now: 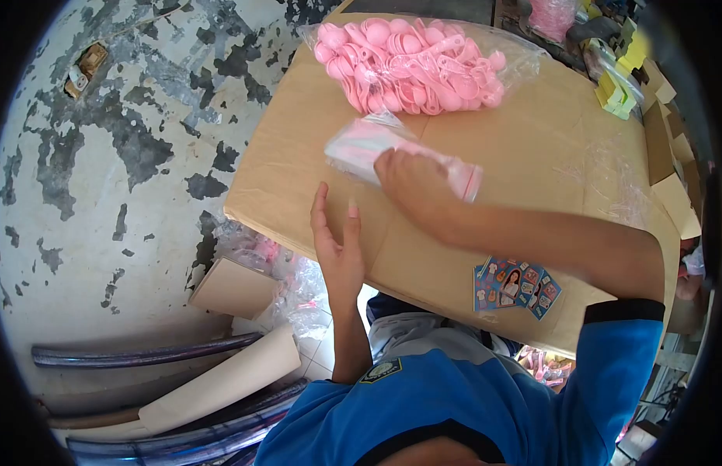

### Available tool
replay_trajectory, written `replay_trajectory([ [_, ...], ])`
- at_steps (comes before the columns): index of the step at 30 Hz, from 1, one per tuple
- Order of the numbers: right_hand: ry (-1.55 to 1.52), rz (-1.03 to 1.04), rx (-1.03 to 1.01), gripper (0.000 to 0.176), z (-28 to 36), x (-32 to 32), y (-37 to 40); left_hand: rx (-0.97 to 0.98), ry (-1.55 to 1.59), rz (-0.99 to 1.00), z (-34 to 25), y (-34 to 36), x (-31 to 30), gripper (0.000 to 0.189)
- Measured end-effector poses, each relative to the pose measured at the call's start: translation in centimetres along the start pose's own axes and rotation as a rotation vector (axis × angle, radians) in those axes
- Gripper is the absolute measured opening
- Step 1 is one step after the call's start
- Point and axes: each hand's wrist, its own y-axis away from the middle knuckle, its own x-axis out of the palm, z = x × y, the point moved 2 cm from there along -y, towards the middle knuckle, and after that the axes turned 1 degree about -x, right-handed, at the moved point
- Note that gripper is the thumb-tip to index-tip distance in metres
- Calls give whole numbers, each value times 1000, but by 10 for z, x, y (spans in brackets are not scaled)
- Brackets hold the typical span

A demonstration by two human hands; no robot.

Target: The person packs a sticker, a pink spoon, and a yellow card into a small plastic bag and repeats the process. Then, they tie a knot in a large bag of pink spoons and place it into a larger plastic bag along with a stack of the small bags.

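My right hand [415, 182] reaches across the cardboard-covered table and is closed on a clear plastic packet [357, 151] with pink and white showing through; the hand is slightly blurred. Nearer the table's left front edge, my left hand [339, 248] is raised with fingers apart and nothing in it. Beyond the packet lies a clear bag of pink plastic spoon-like pieces [411, 66]. Small printed cards [516, 286] with a figure on a blue background are fanned out near the front edge, below my right forearm.
Cardboard boxes [668, 155] and yellow-green pieces [615, 93] line the right side. Below the table's left edge are a small carton [233, 289], clear plastic wrap [302, 299] and long rolls [221, 380]. A bin of pink pieces [543, 366] sits under the front edge.
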Motion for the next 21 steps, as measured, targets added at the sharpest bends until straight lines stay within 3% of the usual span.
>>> replay_trajectory([
  [1, 109, 74, 45, 59, 12, -4, 6, 38, -116, -12, 3, -1, -1, 55],
  [5, -421, 324, -106, 69, -13, -26, 3, 225, -437, 105, 1, 2, -3, 50],
  [7, -525, 298, -169, 73, -42, -46, 13, 263, -490, 153, 1, 1, 0, 50],
  [10, -693, 218, 7, 70, -84, -31, 9, 282, -578, 202, -1, 2, 5, 45],
  [12, -739, 41, 11, 57, -93, -8, 14, 297, -661, 219, -1, 2, 8, 42],
  [14, -897, 1, 14, 44, -96, 23, 14, 315, -703, 198, -3, 3, 11, 40],
  [16, -1168, 104, 11, 31, -98, 40, 7, 351, -713, 169, -4, 4, 15, 39],
  [19, -1293, 88, 125, 28, -101, 40, 7, 402, -672, 240, -12, 5, 22, 37],
  [21, -1316, -70, 86, 26, -102, 46, 4, 435, -670, 313, -16, 6, 26, 36],
])
